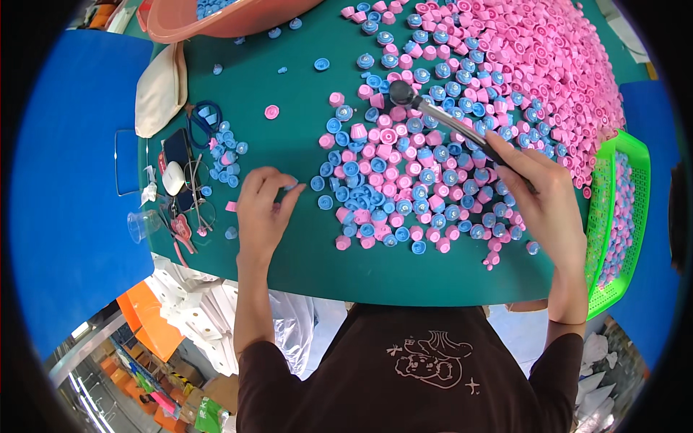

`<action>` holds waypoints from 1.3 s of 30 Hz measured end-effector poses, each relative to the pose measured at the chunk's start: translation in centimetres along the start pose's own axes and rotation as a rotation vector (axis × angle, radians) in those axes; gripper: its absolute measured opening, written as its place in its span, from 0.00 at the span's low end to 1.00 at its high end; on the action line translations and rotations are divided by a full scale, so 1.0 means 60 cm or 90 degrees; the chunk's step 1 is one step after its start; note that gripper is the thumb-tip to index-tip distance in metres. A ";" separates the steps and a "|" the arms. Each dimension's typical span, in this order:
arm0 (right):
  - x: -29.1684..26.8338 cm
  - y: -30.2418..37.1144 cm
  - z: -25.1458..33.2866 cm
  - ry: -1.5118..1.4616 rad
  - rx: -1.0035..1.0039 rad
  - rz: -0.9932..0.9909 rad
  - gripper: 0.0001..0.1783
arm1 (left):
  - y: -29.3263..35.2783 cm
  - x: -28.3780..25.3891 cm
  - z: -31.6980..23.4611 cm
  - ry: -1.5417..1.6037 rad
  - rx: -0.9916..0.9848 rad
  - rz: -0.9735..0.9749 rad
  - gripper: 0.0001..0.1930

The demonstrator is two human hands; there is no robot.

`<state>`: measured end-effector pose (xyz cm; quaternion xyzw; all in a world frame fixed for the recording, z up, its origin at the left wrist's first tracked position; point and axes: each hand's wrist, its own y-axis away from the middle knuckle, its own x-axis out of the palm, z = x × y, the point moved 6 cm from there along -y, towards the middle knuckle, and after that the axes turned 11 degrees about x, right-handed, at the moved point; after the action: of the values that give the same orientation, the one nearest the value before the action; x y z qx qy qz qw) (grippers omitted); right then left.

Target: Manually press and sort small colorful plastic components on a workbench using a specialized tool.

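Head view, hammer: the hammer [449, 120] slants across the centre right of the frame, its dark round head up and to the left over the mixed pieces; whether it touches them I cannot tell.
Right hand: the right hand [538, 189], right of centre, is closed around the dark handle of the hammer, knuckles up.
Right arm: comes up from the lower right, elbow bent, the wrist leading up and to the left.
Left hand: the left hand [266, 200], left of centre, has its fingers curled and thumb close to the forefinger; I cannot tell whether something small is pinched there.
Left arm: rises nearly straight from the lower edge, over the table edge.
Blue caps: the blue caps [317, 183] lie in the middle of the frame, the nearest ones just right of the left hand.
Pink cups: the pink cups [388, 136] lie among the caps, between the two hands; some carry a blue top.
Pink heap: a dense pink heap [545, 68] fills the upper right, beyond the right hand.
Green basket: the green basket [598, 216], far right, holds pink and blue pieces.
Table: the green table [325, 270] bears the loose pieces.
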<state>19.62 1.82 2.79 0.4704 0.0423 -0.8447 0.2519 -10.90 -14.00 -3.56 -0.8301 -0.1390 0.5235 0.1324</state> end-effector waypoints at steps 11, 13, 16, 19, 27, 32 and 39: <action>0.015 -0.022 0.028 0.065 -0.092 -0.024 0.26 | 0.003 -0.023 0.005 0.032 -0.041 0.024 0.10; 0.026 -0.030 0.034 0.048 -0.089 -0.021 0.26 | 0.000 -0.030 0.016 0.015 -0.044 0.022 0.10; 0.036 -0.044 0.035 0.064 -0.092 -0.030 0.26 | -0.003 -0.039 0.014 -0.005 -0.039 0.030 0.10; 0.042 -0.048 0.028 0.002 -0.122 -0.023 0.26 | -0.007 -0.037 -0.002 -0.005 -0.033 0.047 0.11; 0.003 -0.031 -0.016 -0.164 -0.016 -0.031 0.25 | -0.033 0.017 -0.036 -0.008 0.048 0.101 0.10; -0.001 -0.019 -0.034 -0.169 0.016 -0.015 0.24 | -0.041 0.015 -0.017 -0.026 0.014 0.068 0.13; 0.008 -0.019 -0.049 -0.178 0.063 0.029 0.24 | -0.043 0.017 0.010 0.010 -0.036 0.052 0.14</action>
<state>21.13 3.54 0.56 0.3608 -0.0457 -0.8971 0.2509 -11.25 -11.19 -3.70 -0.8424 -0.1191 0.5179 0.0884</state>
